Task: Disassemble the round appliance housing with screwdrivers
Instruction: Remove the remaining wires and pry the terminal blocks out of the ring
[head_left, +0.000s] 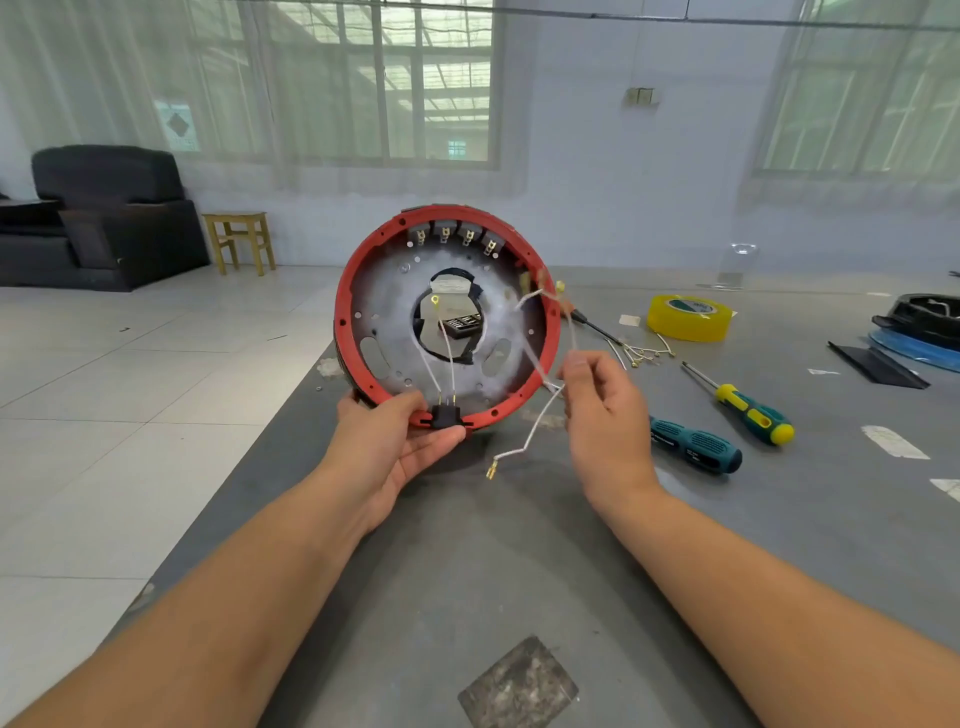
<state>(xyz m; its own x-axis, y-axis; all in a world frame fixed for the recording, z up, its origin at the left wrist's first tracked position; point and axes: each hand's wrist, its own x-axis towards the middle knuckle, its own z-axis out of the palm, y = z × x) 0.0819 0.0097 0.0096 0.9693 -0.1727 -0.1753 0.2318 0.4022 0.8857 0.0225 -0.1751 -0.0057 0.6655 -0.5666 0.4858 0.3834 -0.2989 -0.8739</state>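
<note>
So my left hand (410, 441) is cupped under the red round housing (447, 317), holding it up on edge mid-frame with my thumb by the black plug socket (445, 415). Right hand (602, 410) is pinching a bunch of white wires (535, 421) just right of it, I think between thumb and fingers. Two screwdrivers (748, 410) lie on the grey table (519, 561) at right, near the yellow tape roll (688, 317).

Hidden behind the right hand (605, 410): the front end of the dark teal screwdriver (696, 446). Blurred by motion: the white wires (540, 312) at the housing's (363, 270) right rim. Cut off at the right edge: black and blue parts (922, 332).
</note>
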